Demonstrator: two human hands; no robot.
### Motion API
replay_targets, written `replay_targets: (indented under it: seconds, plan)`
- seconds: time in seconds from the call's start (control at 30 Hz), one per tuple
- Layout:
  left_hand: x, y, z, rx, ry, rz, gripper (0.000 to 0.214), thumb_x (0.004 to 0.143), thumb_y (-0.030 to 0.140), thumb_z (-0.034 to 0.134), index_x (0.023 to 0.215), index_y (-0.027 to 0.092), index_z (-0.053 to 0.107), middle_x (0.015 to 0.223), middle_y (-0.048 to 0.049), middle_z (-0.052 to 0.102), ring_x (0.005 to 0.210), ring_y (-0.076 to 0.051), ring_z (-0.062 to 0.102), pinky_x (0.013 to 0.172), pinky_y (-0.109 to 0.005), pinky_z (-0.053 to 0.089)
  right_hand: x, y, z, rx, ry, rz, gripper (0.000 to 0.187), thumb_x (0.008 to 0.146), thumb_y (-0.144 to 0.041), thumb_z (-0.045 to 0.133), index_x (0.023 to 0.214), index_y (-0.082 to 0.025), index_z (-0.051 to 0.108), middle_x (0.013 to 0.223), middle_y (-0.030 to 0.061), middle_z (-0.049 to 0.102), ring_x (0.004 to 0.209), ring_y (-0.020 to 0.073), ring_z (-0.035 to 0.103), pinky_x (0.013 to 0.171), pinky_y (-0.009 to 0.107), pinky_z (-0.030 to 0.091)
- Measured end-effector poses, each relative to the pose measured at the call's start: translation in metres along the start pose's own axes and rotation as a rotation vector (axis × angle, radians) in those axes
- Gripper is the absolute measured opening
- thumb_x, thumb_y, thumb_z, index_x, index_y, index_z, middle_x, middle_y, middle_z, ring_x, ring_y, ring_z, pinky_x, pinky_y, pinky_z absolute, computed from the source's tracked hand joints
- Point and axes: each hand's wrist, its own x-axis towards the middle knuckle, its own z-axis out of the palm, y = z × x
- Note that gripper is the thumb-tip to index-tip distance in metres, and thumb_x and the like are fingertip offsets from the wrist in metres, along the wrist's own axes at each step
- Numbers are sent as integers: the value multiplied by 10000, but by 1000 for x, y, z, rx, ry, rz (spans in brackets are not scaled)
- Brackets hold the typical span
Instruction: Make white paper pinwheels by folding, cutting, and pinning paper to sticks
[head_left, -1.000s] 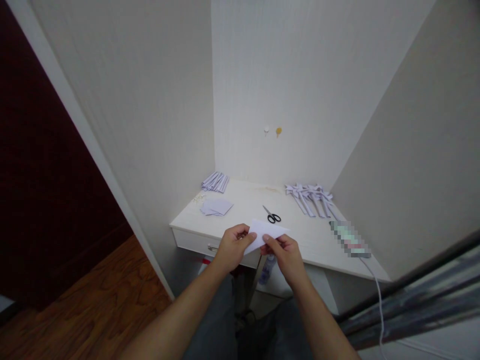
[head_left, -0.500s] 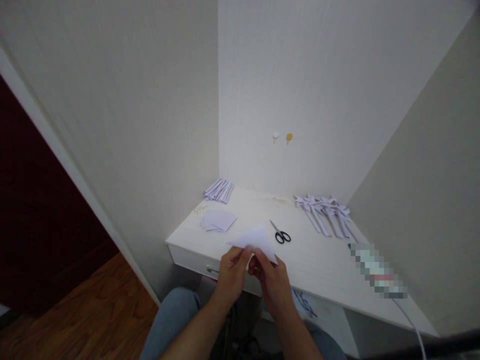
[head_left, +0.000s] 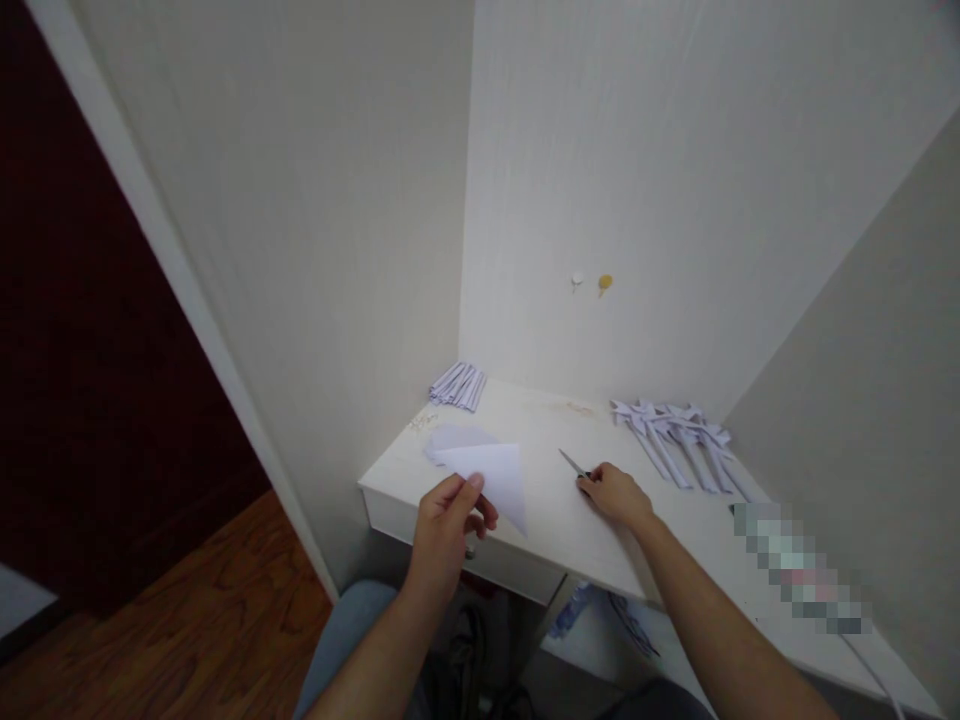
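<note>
My left hand pinches a white paper folded into a triangle, holding it above the front of the desk. Over to the right, the fingers of my right hand are closed on the black handles of a pair of scissors, whose blades lie pointing away and to the left on the desktop. Partly hidden behind the folded paper is a small stack of white paper squares.
Rolled paper sticks lie in the desk's back left corner. Several paper pinwheels on sticks rest at the right. A blurred-out device with a cable lies near the right wall. Two hooks are on the back wall.
My right hand has let go of the folded paper and moved right onto the scissors. My left hand keeps the paper, now turned differently. The view has shifted slightly.
</note>
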Motion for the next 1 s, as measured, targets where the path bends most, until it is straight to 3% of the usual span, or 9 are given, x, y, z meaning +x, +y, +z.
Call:
replay_targets:
  seconds: [0.13,0.27,0.53,0.7,0.77,0.8,0.87,0.93,1.0]
  plan:
    - [-20,28,2,-125,-13,-7,327,787,416,790,701,160,606,538,39,578,482,-87,510,461,-198,415,8,-13,-6,-130,-130,-31,360,981,-347,649,1291,-168,615,1299,114,638,1085,250,667,906,457,580]
    - [-41,49,7,-251,-60,-73,305,726,367,843,773,158,626,536,49,571,473,-83,507,474,-202,439,6,-14,-13,-198,-181,-61,373,975,-347,657,1293,-156,614,1299,122,636,1089,254,666,908,456,578]
    - [-51,56,26,-347,-149,-92,338,735,381,837,892,166,629,617,45,587,480,-80,519,440,-190,428,-2,-1,-17,-176,-236,-78,370,977,-346,655,1296,-163,612,1303,116,634,1093,255,664,910,461,578]
    - [-46,55,29,-241,-153,-63,425,744,423,843,1011,160,641,651,33,628,483,-94,549,418,-201,464,-13,11,-14,59,-237,-76,357,972,-352,661,1272,-163,625,1282,100,645,1069,252,670,887,443,585]
    - [-44,53,28,-238,-139,-44,428,739,402,854,1018,159,638,643,43,620,483,-85,545,426,-194,468,-27,19,-12,206,-242,-87,312,974,-399,644,1133,-133,669,1094,65,690,909,216,685,781,373,587]
    - [-42,52,27,-244,-129,-38,431,735,388,860,1023,160,635,635,50,612,483,-80,545,434,-189,472,-36,23,-11,293,-242,-100,341,993,-447,581,978,-119,677,872,45,672,734,176,648,685,337,559]
    - [-39,49,25,-244,-115,-34,449,727,369,870,1044,159,630,606,63,598,479,-77,548,447,-185,484,-58,33,-7,484,-245,-139,516,990,-587,440,763,-155,606,578,-30,472,522,127,474,569,300,478]
    - [-35,46,23,-229,-123,-32,477,716,359,878,1065,153,627,586,65,602,470,-79,551,450,-185,493,-84,41,-1,673,-243,-186,577,896,-739,428,724,-201,544,552,-66,356,517,115,393,570,286,452]
    - [-32,42,24,-218,-129,-27,502,688,330,894,1070,145,626,630,45,648,485,-81,561,449,-188,502,-108,47,5,814,-238,-209,628,804,-835,459,717,-216,525,599,-59,366,553,120,389,580,288,455]
